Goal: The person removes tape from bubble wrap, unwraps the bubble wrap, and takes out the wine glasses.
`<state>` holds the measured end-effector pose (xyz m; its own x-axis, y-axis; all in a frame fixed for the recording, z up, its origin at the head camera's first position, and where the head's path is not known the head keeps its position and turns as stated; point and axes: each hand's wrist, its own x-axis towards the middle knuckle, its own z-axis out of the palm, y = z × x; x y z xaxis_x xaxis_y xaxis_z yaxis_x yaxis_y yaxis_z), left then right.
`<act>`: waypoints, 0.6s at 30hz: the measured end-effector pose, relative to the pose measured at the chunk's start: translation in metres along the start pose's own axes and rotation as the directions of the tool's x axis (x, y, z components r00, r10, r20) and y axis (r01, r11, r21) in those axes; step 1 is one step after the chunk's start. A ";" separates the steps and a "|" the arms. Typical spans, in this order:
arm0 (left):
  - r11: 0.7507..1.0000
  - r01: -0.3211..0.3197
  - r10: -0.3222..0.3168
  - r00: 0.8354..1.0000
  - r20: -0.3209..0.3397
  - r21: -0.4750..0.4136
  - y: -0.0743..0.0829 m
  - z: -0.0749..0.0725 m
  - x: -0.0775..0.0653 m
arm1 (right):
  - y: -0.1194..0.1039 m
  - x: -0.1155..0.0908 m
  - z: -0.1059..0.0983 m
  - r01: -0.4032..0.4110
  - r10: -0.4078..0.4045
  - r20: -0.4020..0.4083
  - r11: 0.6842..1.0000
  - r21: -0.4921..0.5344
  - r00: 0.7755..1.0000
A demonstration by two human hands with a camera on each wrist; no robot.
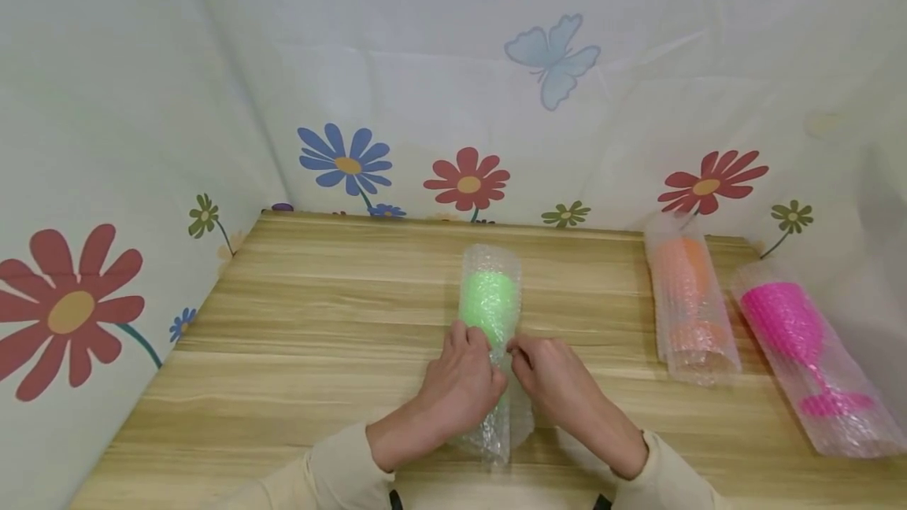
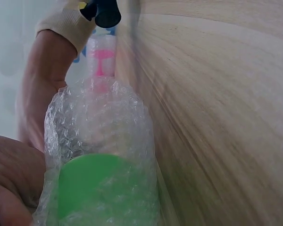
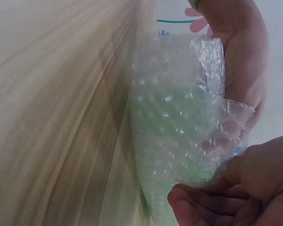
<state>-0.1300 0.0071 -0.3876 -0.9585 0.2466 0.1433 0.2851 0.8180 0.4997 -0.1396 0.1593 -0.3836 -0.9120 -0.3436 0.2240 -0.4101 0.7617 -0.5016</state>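
Observation:
A green goblet lies on the table inside a roll of clear bubble wrap, its long side running away from me. From the left, my left hand lies across the middle of the roll, fingers curled on the wrap. My right hand is at the roll's right side and pinches a loose edge of the film. That flap stands up between the hands in the right wrist view. The goblet's round green base shows through the wrap in the left wrist view. Its stem is mostly hidden beneath my left hand.
Two more bubble-wrapped goblets lie at the right: an orange one and, nearer the table's right edge, a pink one. Flower-printed white cloth rises behind and beside the wood-grain table.

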 end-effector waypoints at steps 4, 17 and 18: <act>1.000 0.002 -0.002 1.000 0.012 -0.005 -0.002 0.000 0.001 | 0.001 0.002 -0.001 -0.062 0.062 0.001 0.996 0.064 0.998; 0.997 -0.083 0.083 0.996 0.026 0.000 -0.005 -0.009 0.001 | 0.004 0.005 0.003 -0.067 0.066 0.015 0.991 0.115 0.998; 0.996 -0.088 0.088 0.996 0.027 0.007 -0.005 -0.010 0.001 | 0.004 0.005 0.004 -0.068 0.067 0.007 0.993 0.101 0.998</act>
<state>-0.1322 -0.0017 -0.3818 -0.9291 0.3316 0.1636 0.3687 0.7967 0.4789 -0.1457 0.1588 -0.3875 -0.9375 -0.2951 0.1842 -0.3452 0.7238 -0.5975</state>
